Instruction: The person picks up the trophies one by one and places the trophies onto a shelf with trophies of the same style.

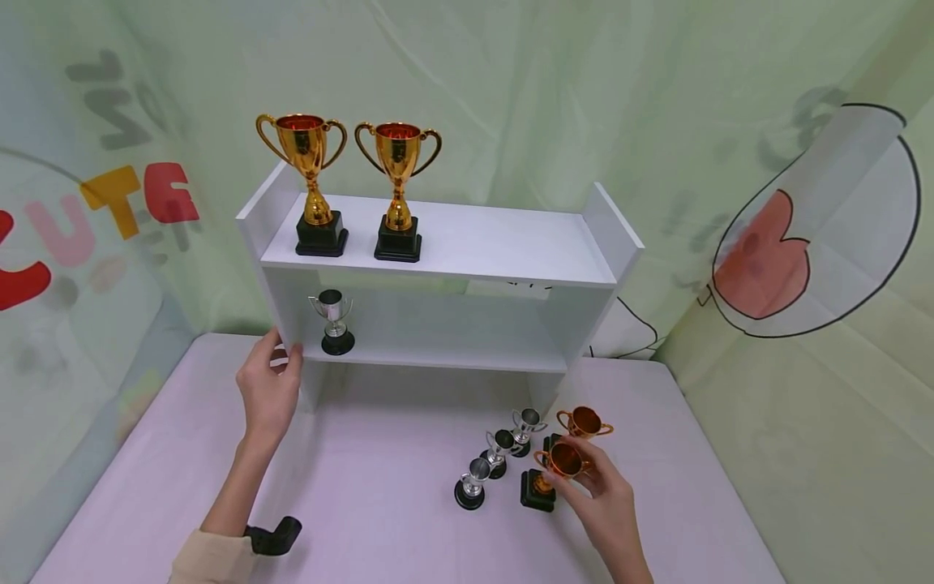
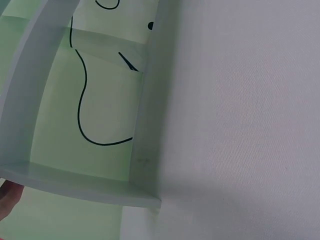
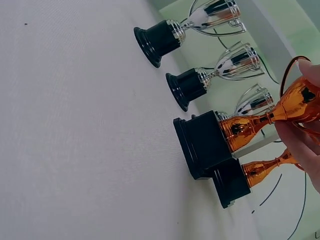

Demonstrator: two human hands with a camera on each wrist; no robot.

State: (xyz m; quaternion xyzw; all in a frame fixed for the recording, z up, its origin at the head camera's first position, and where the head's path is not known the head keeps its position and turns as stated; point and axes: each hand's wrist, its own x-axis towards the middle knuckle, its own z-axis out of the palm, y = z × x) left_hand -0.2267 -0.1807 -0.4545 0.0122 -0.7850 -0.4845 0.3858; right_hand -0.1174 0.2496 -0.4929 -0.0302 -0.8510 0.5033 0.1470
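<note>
My right hand (image 1: 601, 495) pinches the bowl of a gold trophy cup (image 3: 245, 131) whose square black base is low over the table. Right behind it stands a second gold trophy cup (image 1: 586, 422), partly covered by the first. To their left, several small silver trophy cups (image 1: 474, 480) with round black bases stand in a slanting row. My left hand (image 1: 268, 389) holds the left side panel of a white shelf (image 1: 452, 363), thumb at the front edge. Two gold trophy cups (image 1: 397, 154) stand on the top board, and one silver trophy cup (image 1: 336, 320) is at the left of the middle board.
A black curved object (image 1: 276, 537) shows beside the left sleeve (image 1: 213, 558). The shelf stands at the back of a table (image 1: 379, 519) with a pale cover. Light green curtains (image 1: 584, 89) with printed shapes hang behind and on both sides.
</note>
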